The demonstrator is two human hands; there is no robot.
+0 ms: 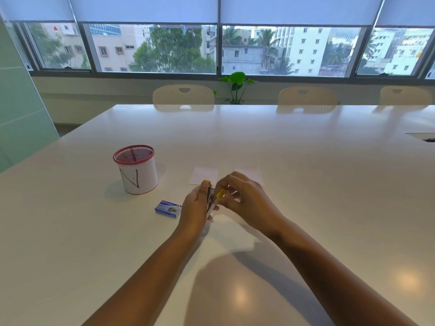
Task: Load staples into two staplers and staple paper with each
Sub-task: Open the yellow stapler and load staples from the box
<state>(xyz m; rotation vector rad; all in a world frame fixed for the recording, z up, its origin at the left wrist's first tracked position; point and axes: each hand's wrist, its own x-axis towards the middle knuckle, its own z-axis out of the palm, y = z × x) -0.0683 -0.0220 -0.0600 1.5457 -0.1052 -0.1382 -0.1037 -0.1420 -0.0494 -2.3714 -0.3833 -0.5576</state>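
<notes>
A small yellow stapler [211, 193] with a metal body is held above the white table [306, 184] between both hands. My left hand [194, 210] grips its body from the left. My right hand [244, 198] pinches its yellow part from the right; the fingers hide most of it. A blue staple box [168, 209] lies on the table just left of my left hand. Two small white paper slips lie beyond the hands, one on the left [203, 175] and one on the right [250, 174]. No second stapler is visible.
A red mesh pen cup [136, 172] wrapped in white paper stands at the left. Cream chairs [183, 95] line the far table edge, with a green plant [236, 84] before the windows. A dark cut-out [423, 137] sits at the table's right edge.
</notes>
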